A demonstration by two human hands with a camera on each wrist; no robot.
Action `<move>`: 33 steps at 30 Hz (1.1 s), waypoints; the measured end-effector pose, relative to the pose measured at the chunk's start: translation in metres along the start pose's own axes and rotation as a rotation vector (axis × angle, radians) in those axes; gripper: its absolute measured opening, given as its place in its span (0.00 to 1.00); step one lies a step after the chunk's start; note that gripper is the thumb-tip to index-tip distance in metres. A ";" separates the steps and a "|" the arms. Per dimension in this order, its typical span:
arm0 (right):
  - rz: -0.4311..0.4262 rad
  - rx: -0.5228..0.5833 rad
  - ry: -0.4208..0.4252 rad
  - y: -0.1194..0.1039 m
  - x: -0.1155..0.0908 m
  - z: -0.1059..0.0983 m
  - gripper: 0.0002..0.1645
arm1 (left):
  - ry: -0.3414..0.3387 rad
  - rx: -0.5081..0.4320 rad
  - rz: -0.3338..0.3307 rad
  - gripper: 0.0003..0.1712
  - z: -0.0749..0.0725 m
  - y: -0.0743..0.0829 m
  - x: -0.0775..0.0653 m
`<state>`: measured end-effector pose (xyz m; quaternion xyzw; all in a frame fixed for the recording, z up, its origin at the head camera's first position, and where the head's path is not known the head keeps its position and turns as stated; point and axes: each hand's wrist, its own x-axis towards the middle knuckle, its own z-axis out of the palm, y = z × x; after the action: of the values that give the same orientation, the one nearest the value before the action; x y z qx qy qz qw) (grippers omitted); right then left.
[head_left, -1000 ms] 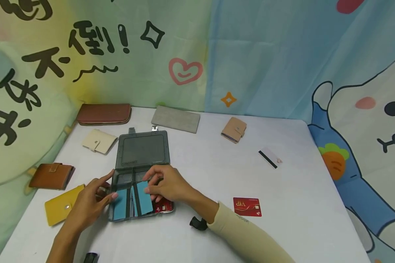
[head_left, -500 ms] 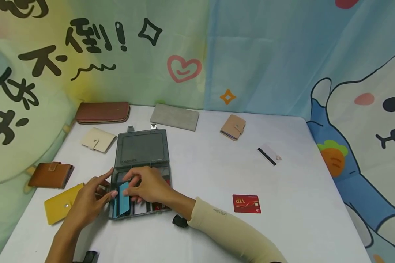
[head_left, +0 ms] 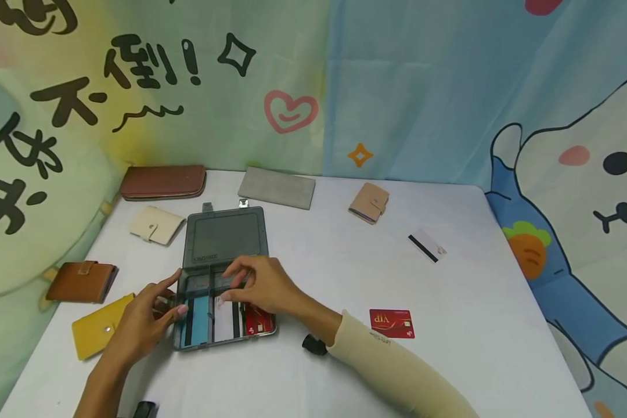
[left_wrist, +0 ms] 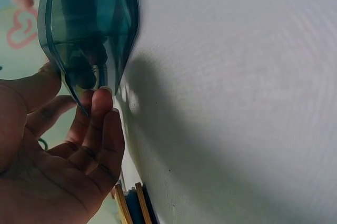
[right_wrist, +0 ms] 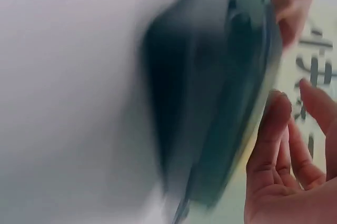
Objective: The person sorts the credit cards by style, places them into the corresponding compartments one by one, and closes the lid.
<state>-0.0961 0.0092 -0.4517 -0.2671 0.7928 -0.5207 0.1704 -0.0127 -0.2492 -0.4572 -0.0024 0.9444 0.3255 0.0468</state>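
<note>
A translucent grey-green plastic case [head_left: 226,235] lies on the white table with its lid folded back. My left hand [head_left: 141,319] grips its left side, thumb over the rim and fingertips against the wall in the left wrist view. Above the right compartments hovers my right hand [head_left: 269,284], fingers loosely bent and apart, with nothing between them in the right wrist view. Inside the case are a blue card [head_left: 201,319] with a black stripe at left, a white card [head_left: 223,322] with a black stripe in the middle, and a red card [head_left: 257,320] at right.
Around the case lie a yellow wallet [head_left: 96,331], a brown wallet [head_left: 82,281], a cream wallet [head_left: 157,224], a long dark-red wallet [head_left: 162,182], a grey wallet [head_left: 277,187] and a tan wallet [head_left: 368,203]. To the right are a white card [head_left: 428,245] and a red VIP card [head_left: 392,323].
My right hand carried a blue card leftward, let it go in the left compartment and moved back right, its fingers now spread. My left hand stayed at the case.
</note>
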 end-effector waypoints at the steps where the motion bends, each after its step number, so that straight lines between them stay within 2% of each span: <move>1: 0.005 0.003 0.009 0.005 -0.003 -0.010 0.21 | 0.002 0.001 0.000 0.45 0.000 0.000 0.000; 7: 0.119 -0.049 0.112 0.039 -0.028 -0.080 0.24 | 0.004 0.003 -0.012 0.46 0.001 0.002 -0.001; 14: 0.307 -0.116 0.230 0.079 -0.074 -0.167 0.29 | -0.018 -0.008 -0.036 0.47 0.001 0.003 -0.001; 21: 0.448 -0.286 0.361 0.118 -0.122 -0.238 0.32 | -0.017 -0.009 -0.027 0.47 0.002 0.004 -0.001; 26: 0.564 -0.421 0.445 0.136 -0.147 -0.268 0.35 | -0.006 -0.002 -0.003 0.46 0.000 0.003 -0.001; 33: 0.714 -0.538 0.458 0.145 -0.151 -0.279 0.41 | -0.010 -0.010 -0.004 0.46 0.000 0.003 0.000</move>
<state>-0.1640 0.3503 -0.4747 0.1073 0.9580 -0.2522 0.0844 -0.0127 -0.2466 -0.4555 -0.0031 0.9424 0.3303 0.0523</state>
